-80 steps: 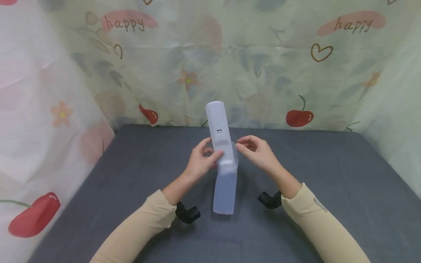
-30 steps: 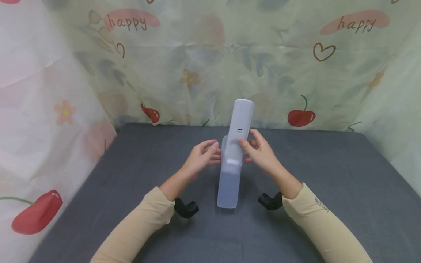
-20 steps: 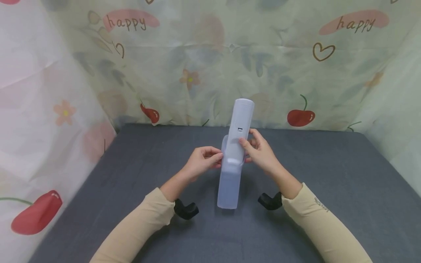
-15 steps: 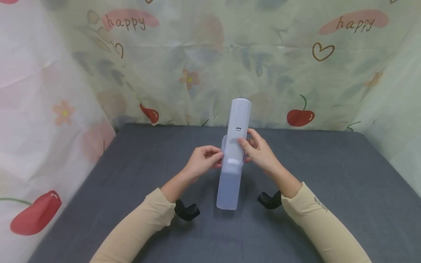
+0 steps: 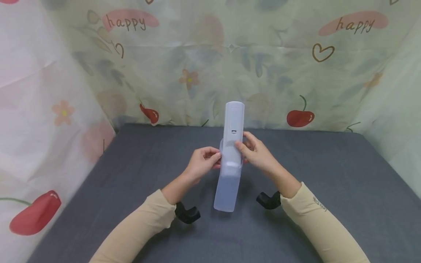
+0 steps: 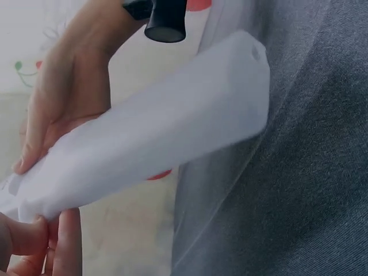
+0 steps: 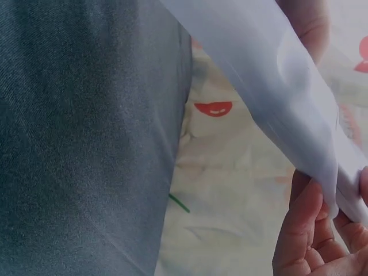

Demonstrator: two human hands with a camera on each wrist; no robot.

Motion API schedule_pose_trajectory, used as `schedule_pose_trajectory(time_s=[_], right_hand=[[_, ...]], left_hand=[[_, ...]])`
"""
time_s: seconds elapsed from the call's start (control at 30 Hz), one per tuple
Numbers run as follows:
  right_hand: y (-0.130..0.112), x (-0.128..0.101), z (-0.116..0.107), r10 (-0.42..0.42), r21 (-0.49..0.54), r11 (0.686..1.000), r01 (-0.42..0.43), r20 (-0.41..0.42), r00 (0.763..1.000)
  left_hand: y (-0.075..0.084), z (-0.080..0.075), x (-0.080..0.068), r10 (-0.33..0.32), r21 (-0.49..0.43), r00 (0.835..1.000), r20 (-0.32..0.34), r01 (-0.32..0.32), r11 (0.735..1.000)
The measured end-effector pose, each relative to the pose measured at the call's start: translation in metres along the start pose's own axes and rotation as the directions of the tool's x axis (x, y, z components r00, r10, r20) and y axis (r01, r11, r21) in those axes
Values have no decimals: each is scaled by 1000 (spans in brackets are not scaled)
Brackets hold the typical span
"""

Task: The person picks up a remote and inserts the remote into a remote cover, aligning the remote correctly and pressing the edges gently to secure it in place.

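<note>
A long white plastic device with rounded edges and a small dark slot stands nearly upright between the hands in the head view. Its lower part sits in a translucent whitish sleeve, whose far end shows a small hole in the left wrist view. On the left side, the left hand pinches the sleeve's edge between thumb and fingers. The right hand grips the device from the right, thumb on its face and fingers behind, partly hidden. In the right wrist view, fingertips press along the sleeve's rim.
A dark grey cloth-covered table lies below the hands. Black curved camera mounts hang from both wrists. Patterned curtains with cherries and flowers close off the back and sides.
Earlier the left hand held the device and the right hand was at the sleeve's edge; those roles have swapped. In the last half second the device's top has swung left, becoming more upright.
</note>
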State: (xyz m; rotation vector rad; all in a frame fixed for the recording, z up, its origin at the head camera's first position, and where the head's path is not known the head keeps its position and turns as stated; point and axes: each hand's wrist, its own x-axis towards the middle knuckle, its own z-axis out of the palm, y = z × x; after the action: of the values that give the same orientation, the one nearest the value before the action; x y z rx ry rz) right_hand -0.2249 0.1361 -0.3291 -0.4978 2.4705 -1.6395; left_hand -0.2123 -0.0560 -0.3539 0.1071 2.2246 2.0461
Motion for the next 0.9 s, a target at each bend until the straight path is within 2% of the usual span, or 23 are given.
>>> schedule_pose_trajectory(time_s=[0.13, 0.3, 0.43, 0.53, 0.63, 0.77, 0.9], right_hand=[[-2, -1, -2, -12, -7, 1000, 12, 9, 1000], [-3, -3, -2, -16, -11, 1000, 16, 2, 1000], [-2, -4, -2, -19, -32, 999, 19, -2, 1000], [-1, -6, -3, -26, -23, 999, 27, 18, 999], [0, -9, -5, -39, -5, 999, 39, 35, 999], [0, -13, -7, 0, 5, 1000, -1, 26, 1000], [-1, -12, -6, 54, -6, 999, -53, 20, 998]], left_hand=[[3, 0, -3, 8, -3, 1000, 30, -8, 1000], [13, 2, -7, 85, 6, 993, 82, -86, 996], [15, 4, -5, 140, 88, 984, 106, -150, 985], [14, 4, -2, 168, 141, 981, 95, -180, 973], [13, 4, 0, 178, 130, 983, 54, -184, 974], [11, 1, 1, 184, 105, 983, 8, -183, 977], [9, 0, 2, 208, 124, 978, 22, -209, 970]])
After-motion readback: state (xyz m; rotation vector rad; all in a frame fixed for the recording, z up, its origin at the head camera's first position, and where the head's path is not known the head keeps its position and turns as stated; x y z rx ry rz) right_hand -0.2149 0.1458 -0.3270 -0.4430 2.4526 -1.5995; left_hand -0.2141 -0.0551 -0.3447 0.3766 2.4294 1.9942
